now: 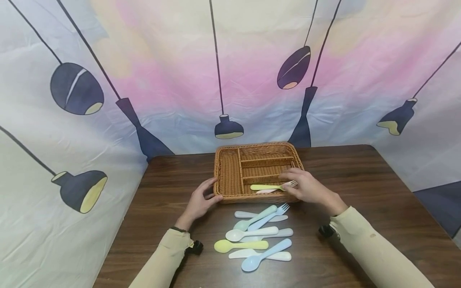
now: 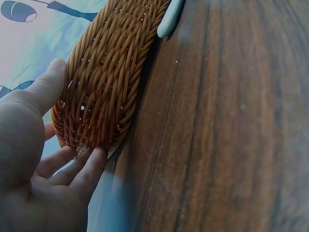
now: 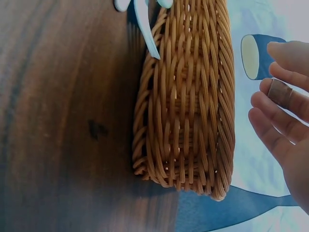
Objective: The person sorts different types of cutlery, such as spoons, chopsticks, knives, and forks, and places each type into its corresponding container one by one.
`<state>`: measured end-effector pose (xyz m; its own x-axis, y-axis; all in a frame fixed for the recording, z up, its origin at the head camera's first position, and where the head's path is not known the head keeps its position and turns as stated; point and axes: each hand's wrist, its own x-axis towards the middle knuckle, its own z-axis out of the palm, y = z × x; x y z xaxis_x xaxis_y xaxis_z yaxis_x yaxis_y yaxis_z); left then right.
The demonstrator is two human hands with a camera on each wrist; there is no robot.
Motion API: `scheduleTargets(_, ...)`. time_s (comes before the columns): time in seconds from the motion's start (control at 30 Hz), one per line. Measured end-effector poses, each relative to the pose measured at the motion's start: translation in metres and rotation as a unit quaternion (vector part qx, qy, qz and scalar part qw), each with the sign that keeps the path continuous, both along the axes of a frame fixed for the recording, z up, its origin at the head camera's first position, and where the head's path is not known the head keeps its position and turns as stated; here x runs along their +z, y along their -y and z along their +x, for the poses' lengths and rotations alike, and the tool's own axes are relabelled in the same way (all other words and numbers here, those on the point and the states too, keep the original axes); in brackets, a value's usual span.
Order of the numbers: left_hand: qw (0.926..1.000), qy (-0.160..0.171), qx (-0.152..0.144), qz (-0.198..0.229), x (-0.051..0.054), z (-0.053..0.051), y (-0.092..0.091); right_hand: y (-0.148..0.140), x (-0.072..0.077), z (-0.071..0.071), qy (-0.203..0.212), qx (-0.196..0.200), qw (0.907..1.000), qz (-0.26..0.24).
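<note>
A brown wicker basket [image 1: 228,172] with several compartments stands toward the back of the table. My left hand [image 1: 199,202] grips its front left corner; in the left wrist view the thumb touches the rim and the fingers lie against the end wall. Over the front right compartment hovers my right hand [image 1: 306,186], its fingers loosely bent and nothing between them in the right wrist view. Beneath it in that compartment lies a yellow fork [image 1: 266,187], on top of a white utensil [image 1: 264,191] that is partly hidden.
Before the basket lies a loose pile: a mint spoon [image 1: 241,225], a blue fork [image 1: 268,218], a white spoon [image 1: 235,235], a yellow spoon [image 1: 223,246], a blue spoon [image 1: 251,263] and a white knife [image 1: 282,256]. A printed cloth [image 1: 180,80] hangs behind the wooden table [image 1: 173,172].
</note>
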<state>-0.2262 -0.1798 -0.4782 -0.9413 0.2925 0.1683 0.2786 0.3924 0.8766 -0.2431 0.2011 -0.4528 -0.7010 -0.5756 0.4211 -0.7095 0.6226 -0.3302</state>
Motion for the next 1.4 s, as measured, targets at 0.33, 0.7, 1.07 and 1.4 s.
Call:
scheduleTargets(0.33, 0.9998, -0.012, 0.014, 0.007, -0.038, -0.018, 0.008, 0.002, -0.008, 0.01, 0.015, 0.015, 0.9997, 0.014)
scheduleTargets(0.7, 0.9998, -0.012, 0.015, 0.001, -0.037, -0.018, 0.009, 0.002, -0.015, 0.026, 0.024, 0.043, 0.9986, 0.02)
scheduleTargets(1.07, 0.9998, -0.016, 0.012, 0.01, -0.036, -0.019, 0.009, 0.007, -0.011, 0.039, 0.024, 0.049, 0.9984, 0.015)
scheduleTargets(1.4, 0.9998, -0.015, 0.013, -0.001, -0.037, -0.019, 0.009, 0.01, -0.026, 0.045, 0.038, 0.08, 0.9955, 0.033)
